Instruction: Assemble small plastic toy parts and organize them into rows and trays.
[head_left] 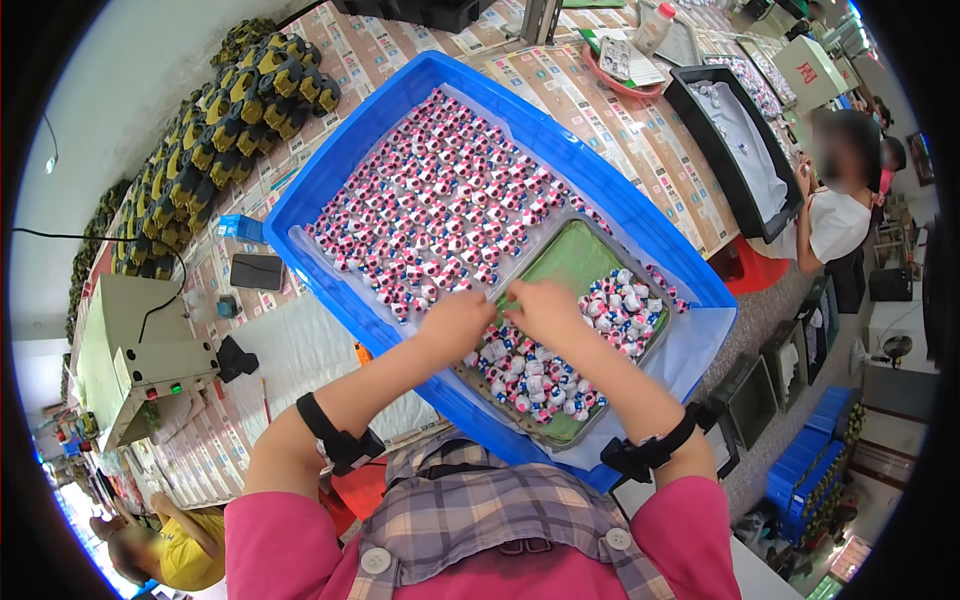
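A large blue plastic tray [300, 172] with a pale liner lies tilted before me. Many small white, pink and blue figurines [430, 200] stand in close rows across its far left part. Resting inside it on the right is a smaller green-bottomed tray [565, 255], with loose figurines [540, 378] heaped in its near and right parts. My left hand [460, 322] is closed, fingertips together, at the small tray's left edge. Close beside it, my right hand [543, 312] is curled over the small tray, slightly blurred. Whatever the fingertips of either hand hold is too small or hidden.
Black-and-yellow parts [250, 100] are piled at the far left, above a beige box-shaped machine [150, 345]. A dark flat device [257, 271] lies beside the blue tray. At right are a black tray [690, 95], a red stool [750, 268] and a person in white [840, 220].
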